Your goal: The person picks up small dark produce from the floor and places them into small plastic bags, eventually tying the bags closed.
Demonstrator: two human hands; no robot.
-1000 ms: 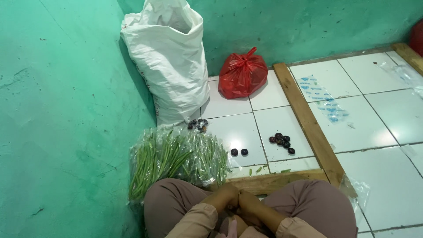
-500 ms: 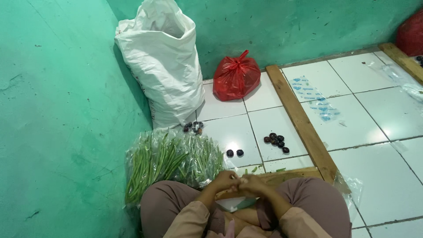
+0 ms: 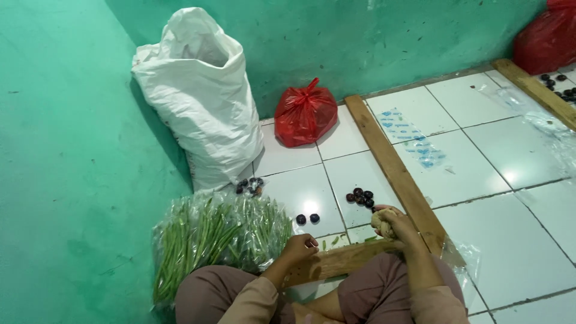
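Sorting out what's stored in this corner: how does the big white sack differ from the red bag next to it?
The white sack is far larger than the red bag. The white sack stands open at the top, leaning in the wall corner; the red bag is knotted shut. The sack looks opaque and woven, the red bag thin and glossy. Both sit on the white tile floor against the green wall, apart from the hands.

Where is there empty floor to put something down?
Bare tiles lie right of the wooden strip, past the clear plastic bags. Another free tile sits between the red bag and dark round things. It is crowded by the green beans, white sack and both hands.
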